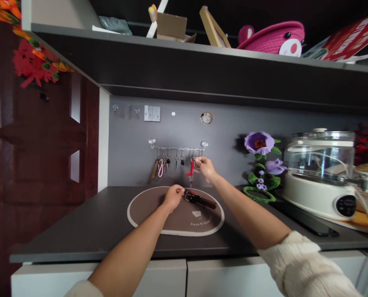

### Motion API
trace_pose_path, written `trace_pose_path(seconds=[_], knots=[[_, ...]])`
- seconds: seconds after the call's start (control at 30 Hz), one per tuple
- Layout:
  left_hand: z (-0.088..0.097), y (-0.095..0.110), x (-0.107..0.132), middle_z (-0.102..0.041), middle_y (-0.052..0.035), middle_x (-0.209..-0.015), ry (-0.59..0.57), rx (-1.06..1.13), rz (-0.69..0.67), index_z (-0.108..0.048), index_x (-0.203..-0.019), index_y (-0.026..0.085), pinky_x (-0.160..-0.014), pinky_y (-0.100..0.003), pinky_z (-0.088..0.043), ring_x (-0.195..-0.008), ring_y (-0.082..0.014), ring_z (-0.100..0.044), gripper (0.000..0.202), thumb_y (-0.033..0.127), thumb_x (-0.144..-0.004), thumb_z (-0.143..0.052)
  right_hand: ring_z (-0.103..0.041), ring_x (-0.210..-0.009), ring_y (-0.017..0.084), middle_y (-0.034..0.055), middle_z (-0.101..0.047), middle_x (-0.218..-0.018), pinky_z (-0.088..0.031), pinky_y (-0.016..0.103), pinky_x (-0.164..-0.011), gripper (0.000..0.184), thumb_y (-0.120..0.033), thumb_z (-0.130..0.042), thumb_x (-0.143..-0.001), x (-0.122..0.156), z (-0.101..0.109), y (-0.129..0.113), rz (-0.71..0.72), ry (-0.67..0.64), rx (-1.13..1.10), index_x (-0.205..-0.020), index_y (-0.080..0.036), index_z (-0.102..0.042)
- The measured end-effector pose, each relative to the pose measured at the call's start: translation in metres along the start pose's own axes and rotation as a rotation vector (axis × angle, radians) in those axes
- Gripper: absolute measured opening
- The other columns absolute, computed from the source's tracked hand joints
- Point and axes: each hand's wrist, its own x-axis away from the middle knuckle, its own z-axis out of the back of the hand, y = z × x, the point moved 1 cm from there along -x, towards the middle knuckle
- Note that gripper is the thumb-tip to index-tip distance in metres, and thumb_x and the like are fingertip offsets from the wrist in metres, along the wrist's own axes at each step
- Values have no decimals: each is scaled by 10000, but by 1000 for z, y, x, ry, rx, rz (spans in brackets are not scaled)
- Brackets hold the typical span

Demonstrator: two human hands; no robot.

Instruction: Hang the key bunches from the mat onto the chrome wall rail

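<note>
My right hand (pixel 205 168) is raised to the metal hook rail (pixel 178 149) on the grey wall. Its fingers pinch the ring of a red key fob (pixel 192 168), which hangs just below the rail's right part. My left hand (pixel 173 197) is lower, over the brown oval mat (pixel 149 210), with thumb and fingertips pressed together; what is between them is too small to tell. Just right of it, a bunch of keys with a dark strap (pixel 202 201) lies on the mat. On the rail's left side hang several keys, a pink loop strap (pixel 161 168) and a brown strap (pixel 154 169).
A purple knitted flower (pixel 259 143) and a white-based glass steamer (pixel 318 177) stand right on the dark counter (pixel 88 222). A phone (pixel 314 225) lies in front of the steamer. The overhead shelf (pixel 184 47) holds a pink basket (pixel 273 37) and boxes.
</note>
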Motion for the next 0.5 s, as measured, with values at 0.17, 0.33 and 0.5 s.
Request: trace_pose_path(seconds=[0.17, 0.33, 0.5], knots=[[-1, 3, 2, -494, 35, -525, -13, -9, 7, -530, -638, 143, -495, -197, -343, -457, -65, -435, 94, 172, -723, -500, -508, -548, 71, -9, -516, -610, -472, 204, -526, 77, -187, -454, -752, -21, -6, -5, -1, 32, 30, -683, -161, -474], [0, 1, 1, -491, 36, -531, -17, -2, 2, -527, -633, 139, -495, -197, -340, -455, -62, -428, 102, 181, -721, -494, -492, -463, 63, -22, -521, -537, -456, 202, -496, 118, -160, -438, -751, -40, -10, -1, -17, 119, 43, -635, -158, -459], [-1, -2, 0, -485, 35, -534, -22, -10, -1, -528, -645, 136, -490, -191, -333, -458, -59, -424, 101, 177, -726, -482, -471, -429, 60, -28, -501, -470, -436, 165, -445, 140, -137, -449, -735, -55, -14, 9, -43, 179, 66, -597, -162, -458]])
